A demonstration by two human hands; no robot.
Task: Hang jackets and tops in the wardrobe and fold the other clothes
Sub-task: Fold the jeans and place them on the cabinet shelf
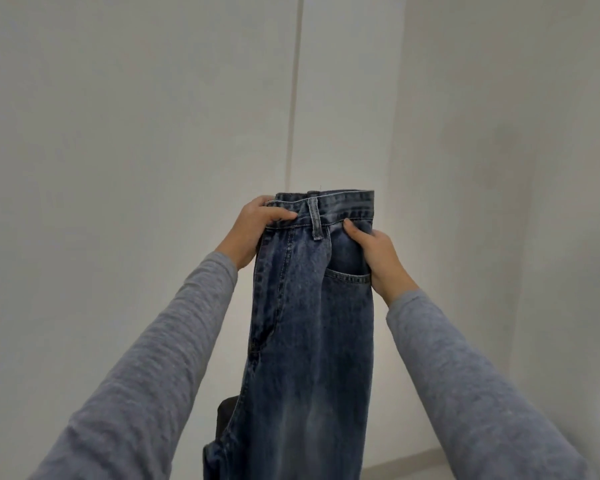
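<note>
A pair of blue jeans point(309, 323) hangs lengthwise in front of me, folded in half along the legs, waistband at the top. My left hand point(253, 230) grips the left end of the waistband, thumb laid across the front. My right hand point(378, 258) clutches the right side just below the waistband, beside the back pocket. Both arms are stretched out in grey sleeves. The lower legs of the jeans run out of view at the bottom edge.
A plain white wall point(136, 133) fills the view, with a vertical seam point(293, 98) running down behind the jeans. A corner to a second wall point(516, 133) lies at the right. A strip of floor point(406, 462) shows at the bottom right.
</note>
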